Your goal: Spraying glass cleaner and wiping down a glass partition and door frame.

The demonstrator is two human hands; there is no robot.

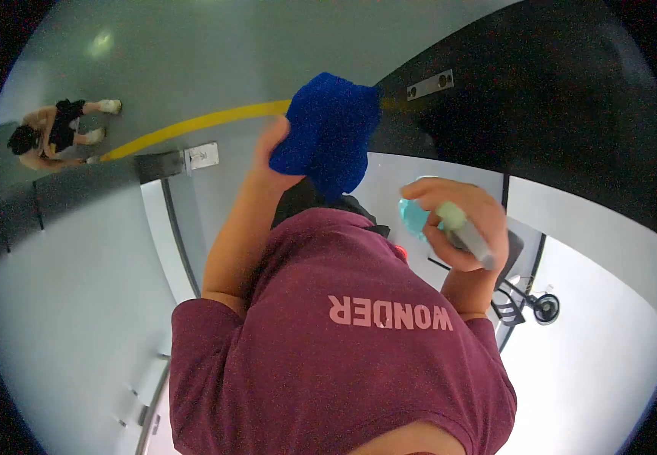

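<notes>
My left hand grips a blue cloth by its left edge. The cloth hangs spread out in front of me, its lower tip near the collar end of my maroon T-shirt. To the right, my right hand is closed around what looks like a spray bottle, blurred by motion. Its teal translucent body shows behind the fingers, and a pale green and grey upper part crosses the palm. The fingers hide the middle of the bottle. The two hands are apart.
A dark surface at upper right carries a metal plate with round fittings. A yellow stripe curves across the grey-green floor. Another person is far left. A black fan and black chair are at right.
</notes>
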